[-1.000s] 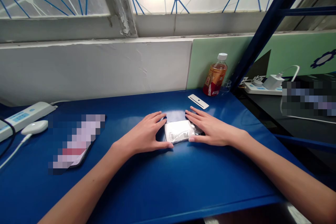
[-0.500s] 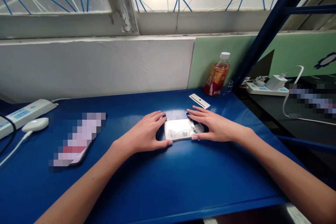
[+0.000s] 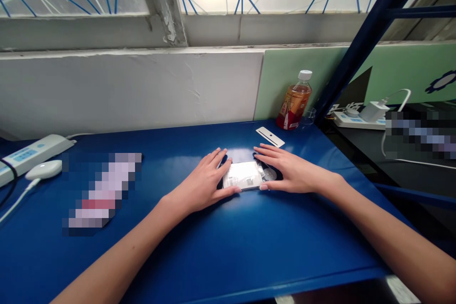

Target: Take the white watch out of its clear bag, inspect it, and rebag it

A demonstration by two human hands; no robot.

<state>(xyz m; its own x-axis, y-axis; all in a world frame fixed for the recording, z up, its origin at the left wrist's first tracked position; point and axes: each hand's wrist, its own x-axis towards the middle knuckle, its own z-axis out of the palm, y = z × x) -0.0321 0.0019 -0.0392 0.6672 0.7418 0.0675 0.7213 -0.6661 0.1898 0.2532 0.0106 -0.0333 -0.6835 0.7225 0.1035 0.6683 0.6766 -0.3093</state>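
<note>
Clear-wrapped white packet (image 3: pixel 242 175): lies flat on the blue desk (image 3: pixel 199 256), mid-surface, between both hands.
Packet axis: long side runs left to right, roughly along the desk's front edge; short ends face the two palms. Which end counts as front, cannot tell. Fine print too small to read.
Left hand (image 3: pixel 208 180): fingers loosely spread, not clenched; thumb along the near left edge of the packet, index at its far left corner.
Right hand (image 3: pixel 285 168): opened wide, palm toward the right end; thumb tip by the near right corner, fingers reaching past the far side. Firm contact cannot be told.
Clear round piece (image 3: pixel 270 174): one, at the packet's right end; inside the wrapping or beside it, cannot tell.
Counts: one packet, two hands, one white slotted card (image 3: pixel 270 137) beyond the right fingers, two power strips, left (image 3: pixel 28 157) and right (image 3: pixel 351 120), one white charger (image 3: pixel 375 111) on the right one.
Bottle (image 3: pixel 294 104): one, upright at the far right corner, white cap on, amber drink inside.
Clear cup-like piece (image 3: pixel 308 116): beside the bottle; contents unclear.
</note>
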